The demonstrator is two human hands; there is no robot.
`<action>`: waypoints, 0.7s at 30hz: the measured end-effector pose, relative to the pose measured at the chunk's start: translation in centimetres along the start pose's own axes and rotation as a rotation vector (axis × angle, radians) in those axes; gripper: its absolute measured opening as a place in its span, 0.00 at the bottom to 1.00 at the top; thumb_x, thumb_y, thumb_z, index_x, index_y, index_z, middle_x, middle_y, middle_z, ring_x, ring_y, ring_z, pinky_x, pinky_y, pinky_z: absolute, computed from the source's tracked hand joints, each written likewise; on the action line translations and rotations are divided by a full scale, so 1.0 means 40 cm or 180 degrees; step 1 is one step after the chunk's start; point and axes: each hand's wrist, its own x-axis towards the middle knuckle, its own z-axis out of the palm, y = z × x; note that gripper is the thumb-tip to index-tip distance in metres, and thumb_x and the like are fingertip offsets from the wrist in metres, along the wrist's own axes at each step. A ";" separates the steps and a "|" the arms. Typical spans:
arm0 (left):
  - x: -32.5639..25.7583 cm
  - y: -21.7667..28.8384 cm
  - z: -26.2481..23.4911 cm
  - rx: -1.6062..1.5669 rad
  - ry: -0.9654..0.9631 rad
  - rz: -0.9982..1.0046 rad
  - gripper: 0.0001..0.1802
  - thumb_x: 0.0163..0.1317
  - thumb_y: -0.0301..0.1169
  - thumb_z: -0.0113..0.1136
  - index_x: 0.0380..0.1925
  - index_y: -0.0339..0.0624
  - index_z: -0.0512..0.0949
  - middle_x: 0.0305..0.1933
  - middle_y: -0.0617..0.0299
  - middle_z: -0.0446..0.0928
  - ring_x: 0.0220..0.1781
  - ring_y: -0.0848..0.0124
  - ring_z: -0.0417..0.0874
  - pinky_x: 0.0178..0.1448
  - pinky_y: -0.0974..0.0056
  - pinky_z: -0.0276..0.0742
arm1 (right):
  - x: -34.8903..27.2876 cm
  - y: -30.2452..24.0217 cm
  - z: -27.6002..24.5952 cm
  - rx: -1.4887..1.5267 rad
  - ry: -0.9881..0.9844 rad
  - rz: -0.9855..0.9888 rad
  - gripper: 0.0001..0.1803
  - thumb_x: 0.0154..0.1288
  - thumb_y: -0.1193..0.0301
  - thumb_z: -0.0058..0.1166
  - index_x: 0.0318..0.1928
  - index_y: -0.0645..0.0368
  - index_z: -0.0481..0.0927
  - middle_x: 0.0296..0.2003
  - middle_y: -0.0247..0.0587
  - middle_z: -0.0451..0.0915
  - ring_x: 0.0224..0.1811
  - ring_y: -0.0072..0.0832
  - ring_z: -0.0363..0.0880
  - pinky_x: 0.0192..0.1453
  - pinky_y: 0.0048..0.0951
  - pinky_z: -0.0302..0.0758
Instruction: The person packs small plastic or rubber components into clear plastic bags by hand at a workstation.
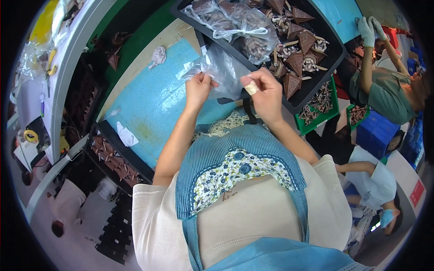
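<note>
My left hand (199, 89) and my right hand (264, 92) both pinch a clear plastic bag (221, 67) held over the blue table mat (153, 104). A bandage wraps one finger of my right hand. Just beyond the bag lies a black tray (337, 58) filled with brown cone-shaped pieces (298, 61) and bagged ones (235, 20). The bag in my hands looks empty.
A second black tray (115, 158) with brown pieces sits at the table's left edge. Crumpled paper (158, 55) and a white scrap (125, 135) lie on the mat. To the right, a person in green with gloves (384, 90), another in white (373, 178), and green crates (318, 110).
</note>
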 end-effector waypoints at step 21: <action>-0.186 0.210 0.125 0.1460 0.0336 0.2573 0.09 0.52 0.25 0.62 0.34 0.35 0.77 0.33 0.53 0.79 0.34 0.65 0.82 0.38 0.67 0.76 | 0.006 -0.074 -0.054 0.2070 -0.0687 0.0296 0.08 0.61 0.77 0.54 0.40 0.64 0.80 0.53 0.43 0.70 0.53 0.26 0.70 0.58 0.28 0.66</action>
